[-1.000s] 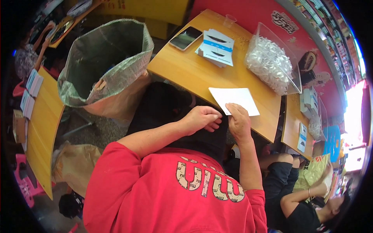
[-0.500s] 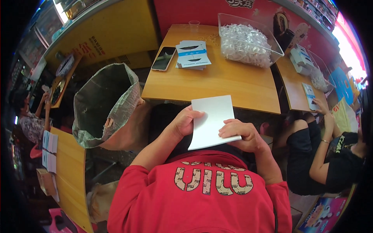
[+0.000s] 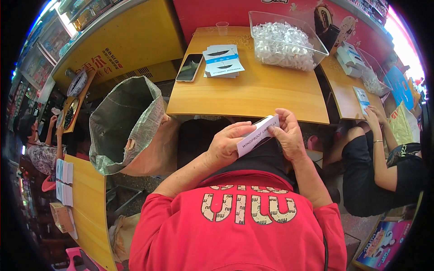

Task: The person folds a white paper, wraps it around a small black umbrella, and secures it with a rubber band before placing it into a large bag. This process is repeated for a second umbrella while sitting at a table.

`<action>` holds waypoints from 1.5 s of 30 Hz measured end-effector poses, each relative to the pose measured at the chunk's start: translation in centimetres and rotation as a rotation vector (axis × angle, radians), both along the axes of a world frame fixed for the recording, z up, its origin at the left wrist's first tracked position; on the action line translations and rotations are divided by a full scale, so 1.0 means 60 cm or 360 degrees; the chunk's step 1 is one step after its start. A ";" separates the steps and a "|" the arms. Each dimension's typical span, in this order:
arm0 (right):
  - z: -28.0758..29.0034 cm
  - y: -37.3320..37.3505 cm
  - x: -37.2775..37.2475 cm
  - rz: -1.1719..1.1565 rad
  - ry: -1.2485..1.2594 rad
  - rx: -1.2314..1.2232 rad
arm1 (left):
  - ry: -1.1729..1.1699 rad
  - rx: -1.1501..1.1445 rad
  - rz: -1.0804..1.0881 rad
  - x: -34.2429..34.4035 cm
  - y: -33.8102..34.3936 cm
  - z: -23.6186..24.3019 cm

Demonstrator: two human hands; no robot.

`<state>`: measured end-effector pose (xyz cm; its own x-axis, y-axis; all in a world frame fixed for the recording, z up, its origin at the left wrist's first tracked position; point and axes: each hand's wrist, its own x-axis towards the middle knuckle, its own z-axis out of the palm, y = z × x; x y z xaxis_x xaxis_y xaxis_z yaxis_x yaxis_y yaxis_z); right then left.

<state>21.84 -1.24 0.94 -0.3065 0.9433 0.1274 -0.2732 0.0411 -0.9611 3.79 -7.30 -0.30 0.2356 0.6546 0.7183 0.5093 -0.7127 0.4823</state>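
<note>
A white printed card [image 3: 257,137], folded into a narrow strip, is held over my lap between both hands. My left hand [image 3: 226,144] grips its left end with fingers wrapped round it, and my right hand [image 3: 288,134] pinches the other end between thumb and fingers. Just beyond, on the wooden table [image 3: 246,99], lie a stack of white cards with blue bands [image 3: 224,61] and a phone [image 3: 189,68]. A clear bin [image 3: 285,45] of small white curled pieces sits at the table's back right.
An open woven sack [image 3: 117,122] stands at my left, beside another table [image 3: 88,207] with card stacks. Another person [image 3: 379,180] sits at my right, hands at a side table [image 3: 334,95]. A further person [image 3: 43,151] works at far left. A clear cup [image 3: 222,28] stands at the back.
The white sheet, flat a half second ago, is now folded narrow with printing showing. Both hands have shifted round it, and the right has risen. The view has swung since a second ago.
</note>
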 end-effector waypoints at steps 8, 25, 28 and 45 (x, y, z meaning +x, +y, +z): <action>-0.002 0.006 0.010 0.0246 0.0178 -0.0276 | -0.0249 -0.0345 0.0133 -0.003 -0.022 -0.006; -0.017 -0.046 0.006 0.0100 -0.0129 0.0442 | -0.2140 -0.1841 -0.0524 -0.005 -0.042 0.010; -0.021 -0.049 0.006 0.0123 -0.0129 0.0409 | -0.2102 -0.1840 -0.0559 0.006 -0.048 0.024; -0.024 -0.053 0.003 0.0186 -0.0057 0.0340 | -0.1845 -0.1627 -0.0531 0.014 -0.060 0.013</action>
